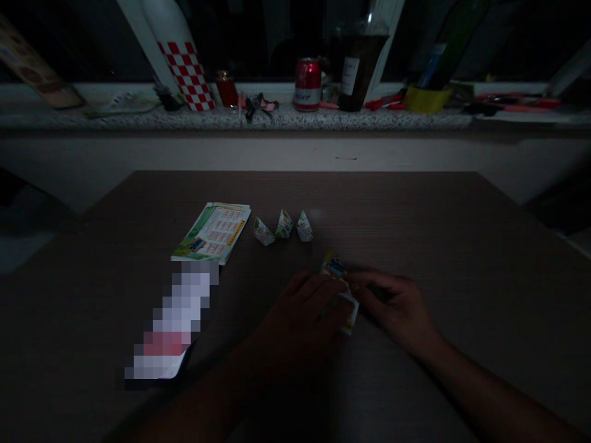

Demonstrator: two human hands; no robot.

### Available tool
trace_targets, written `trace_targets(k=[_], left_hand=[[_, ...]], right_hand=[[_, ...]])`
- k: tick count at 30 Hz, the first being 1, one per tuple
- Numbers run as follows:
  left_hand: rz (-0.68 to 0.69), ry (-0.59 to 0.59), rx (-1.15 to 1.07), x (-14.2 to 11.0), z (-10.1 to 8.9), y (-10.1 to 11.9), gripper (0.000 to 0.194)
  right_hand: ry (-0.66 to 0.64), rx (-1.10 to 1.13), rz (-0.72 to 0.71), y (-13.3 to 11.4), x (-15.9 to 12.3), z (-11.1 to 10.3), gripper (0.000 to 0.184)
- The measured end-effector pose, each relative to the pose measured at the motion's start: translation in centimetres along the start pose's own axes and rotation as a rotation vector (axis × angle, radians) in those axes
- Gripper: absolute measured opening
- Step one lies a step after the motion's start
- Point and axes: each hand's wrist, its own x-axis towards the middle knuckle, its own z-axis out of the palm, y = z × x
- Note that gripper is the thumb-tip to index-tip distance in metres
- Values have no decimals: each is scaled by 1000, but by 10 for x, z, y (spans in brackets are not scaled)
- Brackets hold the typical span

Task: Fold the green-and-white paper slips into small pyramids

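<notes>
Two hands work close together on the tabletop point(429, 215). The left hand point(302, 307) lies over one piece of paper point(336, 267), palm down, perhaps to keep it from sliding. It hides much of the paper, so one cannot tell if its fingertips grip or just press. The right hand point(397, 304) has its thumb and finger pinching the paper's right edge, maybe to keep that edge neat. The paper is right under and between the hands, in front of the person.

Farther away stand three small folded papers point(285, 224) in a row, likely set there to be out of the way. The two on the left may touch; the third is a little apart. Left of them is one stack of printed sheets point(212, 237), laid flat, likely to be easy to reach. How many sheets it has is hard to tell. Just below it is one bright phone point(170, 332), face up, maybe so the screen can be seen. On the sill point(277, 125) stand one red can point(308, 86) and one checkered bottle point(187, 74), among other things.
</notes>
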Motion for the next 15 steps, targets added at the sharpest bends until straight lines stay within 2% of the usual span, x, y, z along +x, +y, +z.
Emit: trace_targets(k=[2,5,12,15], left_hand=[[-1,-4,15,1,1,-2,22],[-1,-29,20,0,1,-5,20],[22,-184,9,-4,1,-10,14],[16,-226,18,-4,0,-11,17]], right_hand=[[-20,6,19,1,0,1,15],[-54,-46,20,5,0,1,16],[-186,-284,-144,11,2,-3,14],[-199,-332,-156,12,4,-6,13]])
